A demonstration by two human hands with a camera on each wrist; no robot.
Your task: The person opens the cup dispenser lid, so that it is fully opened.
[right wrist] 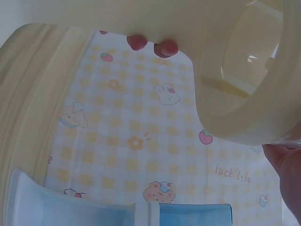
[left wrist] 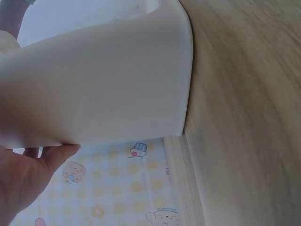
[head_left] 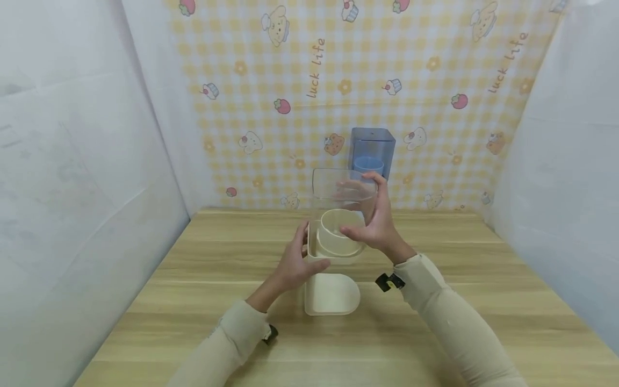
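Note:
A cream dispenser stand [head_left: 335,295] stands upright on the table, its rounded foot toward me. My left hand [head_left: 294,264] grips the stand by its left side; the left wrist view shows the thumb against the cream wall [left wrist: 108,89]. Above the foot, a clear container [head_left: 333,185] rises, with a round cream collar [head_left: 338,244] seen at its lower part. My right hand [head_left: 379,223] holds this container from the right, thumb in front and fingers around the back. Whether container and stand are joined is hidden.
Behind the right hand stands a similar blue dispenser [head_left: 372,145], its lower part hidden in the head view. The wood-grain table [head_left: 217,247] ends at a checked backdrop [head_left: 271,129]. White sheets [head_left: 77,161] hang on both sides.

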